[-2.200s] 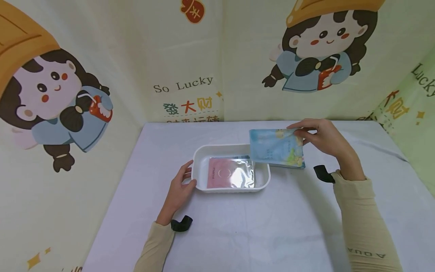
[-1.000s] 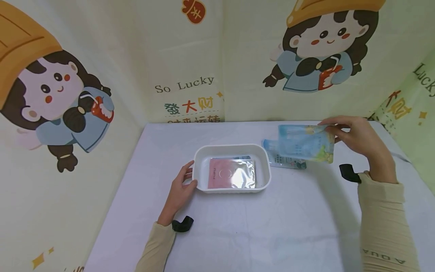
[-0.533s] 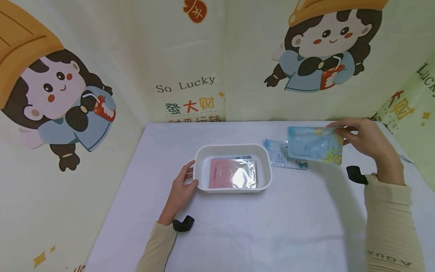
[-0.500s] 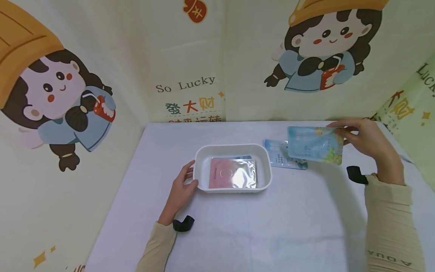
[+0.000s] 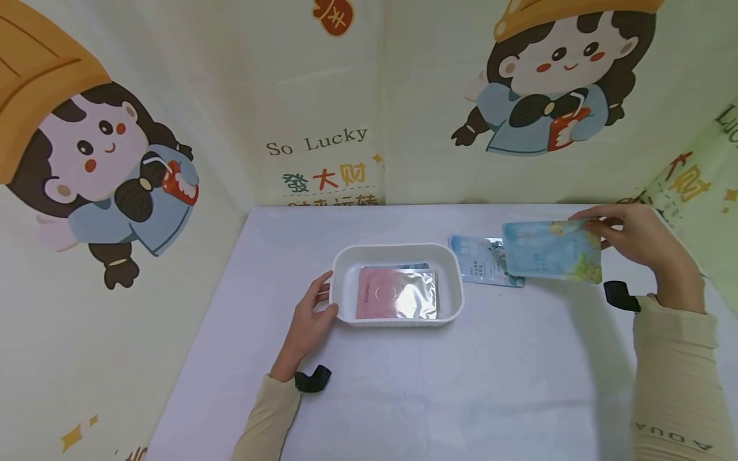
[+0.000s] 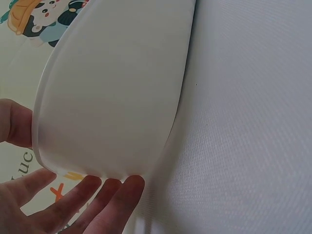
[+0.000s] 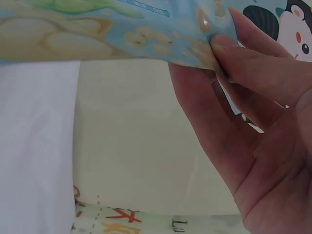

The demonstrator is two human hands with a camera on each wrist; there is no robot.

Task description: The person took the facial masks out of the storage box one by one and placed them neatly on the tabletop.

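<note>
My left hand (image 5: 307,322) holds the left end of a white oblong plastic tray (image 5: 454,291); in the left wrist view its thumb (image 6: 17,124) meets the rim and the fingertips press the outer wall. Inside the tray lies a pink and silver foil sachet (image 5: 398,293), with a blue edge of another under it. My right hand (image 5: 640,237) pinches the upper right corner of a light blue sachet (image 5: 550,251) with a green and yellow print. That sachet hangs above the table and overlaps a second blue sachet (image 5: 481,261) lying beside the tray.
The tray stands on a table with a white cloth (image 5: 426,384). A cream curtain (image 5: 415,115) printed with cartoon figures and lettering rises along the table's back and sides. A black wrist mount (image 5: 313,379) sits on each sleeve.
My right hand has carried the light blue sachet from over the tray's right end to the right, uncovering most of the second blue sachet. My left hand has stayed at the tray.
</note>
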